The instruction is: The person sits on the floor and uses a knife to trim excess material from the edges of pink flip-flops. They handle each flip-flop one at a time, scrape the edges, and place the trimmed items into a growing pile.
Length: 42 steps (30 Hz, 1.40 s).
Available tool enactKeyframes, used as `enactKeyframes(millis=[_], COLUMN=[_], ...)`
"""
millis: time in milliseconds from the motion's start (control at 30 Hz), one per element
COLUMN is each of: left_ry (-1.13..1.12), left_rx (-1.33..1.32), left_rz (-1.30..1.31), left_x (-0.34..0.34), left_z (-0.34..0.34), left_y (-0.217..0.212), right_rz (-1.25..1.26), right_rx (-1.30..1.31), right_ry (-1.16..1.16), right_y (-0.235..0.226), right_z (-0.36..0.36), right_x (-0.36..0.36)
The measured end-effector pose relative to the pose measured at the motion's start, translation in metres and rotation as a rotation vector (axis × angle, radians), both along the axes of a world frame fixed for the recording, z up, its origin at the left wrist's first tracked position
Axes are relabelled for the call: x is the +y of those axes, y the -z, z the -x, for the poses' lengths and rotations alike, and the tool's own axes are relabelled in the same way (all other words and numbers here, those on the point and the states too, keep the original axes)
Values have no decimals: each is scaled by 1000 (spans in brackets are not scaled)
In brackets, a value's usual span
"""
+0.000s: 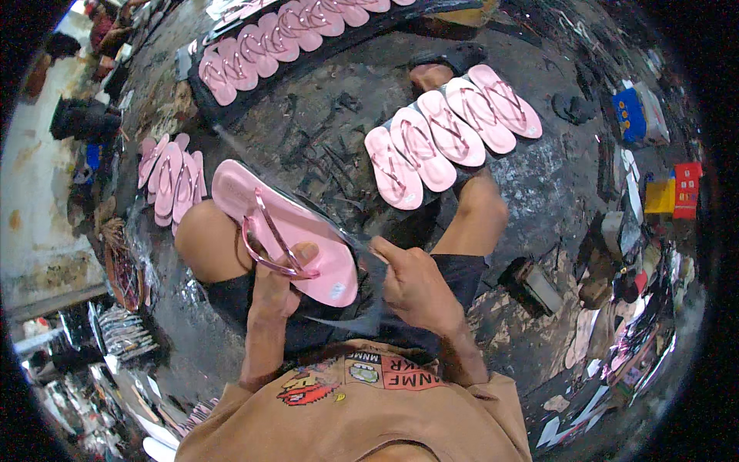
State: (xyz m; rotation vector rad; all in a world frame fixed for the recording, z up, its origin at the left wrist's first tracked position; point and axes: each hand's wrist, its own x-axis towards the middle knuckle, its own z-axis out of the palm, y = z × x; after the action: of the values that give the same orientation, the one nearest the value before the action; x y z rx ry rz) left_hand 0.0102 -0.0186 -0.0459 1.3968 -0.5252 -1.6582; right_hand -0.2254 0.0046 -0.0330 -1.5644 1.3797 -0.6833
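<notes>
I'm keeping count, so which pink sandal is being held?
The pink sandal in the left hand; the other pink sandals rest in groups, with no hand gripping them.

Your left hand (275, 286) and right hand (419, 285): 2 | pink thong sandal (304, 227) in your left: 1 | row of pink sandals (450, 131) ahead of your right: 5 | pink sandal cluster (169, 181) left of your left hand: several, overlapped | far pink sandal row (279, 45) ahead of both: over six, cut off

Block lettering (406, 379) on brown shirt (346, 423), near; pale markings (687, 187), too small to read, on red box (685, 206), right; pale sticker (337, 291), illegible, on pink sandal (304, 227).
</notes>
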Motion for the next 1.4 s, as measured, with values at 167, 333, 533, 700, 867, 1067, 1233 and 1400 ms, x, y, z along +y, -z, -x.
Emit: enactKeyframes(millis=[167, 333, 533, 700, 867, 1067, 1233, 1400], left_ry=[-57, -123, 25, -54, 141, 366, 288, 11], left_rx=[-126, 159, -100, 56, -267, -478, -553, -44], left_rz=[-14, -20, 28, -25, 11, 209, 376, 130], left_x=[11, 26, 47, 45, 63, 12, -40, -8], left_z=[-21, -36, -41, -53, -55, -23, -5, -17], left_y=[-1, 1, 3, 9, 16, -24, -53, -71], right_rz=[68, -83, 3, 242, 475, 54, 331, 97], right_rx=[-51, -60, -51, -47, -198, -742, -525, -189], right_ry=[49, -17, -99, 11, 278, 252, 361, 135], right_y=[8, 18, 39, 54, 63, 15, -11, 2], right_z=[-36, -19, -26, -65, -66, -75, -70, -28], right_x=[0, 60, 15, -31, -129, -107, -48, 71])
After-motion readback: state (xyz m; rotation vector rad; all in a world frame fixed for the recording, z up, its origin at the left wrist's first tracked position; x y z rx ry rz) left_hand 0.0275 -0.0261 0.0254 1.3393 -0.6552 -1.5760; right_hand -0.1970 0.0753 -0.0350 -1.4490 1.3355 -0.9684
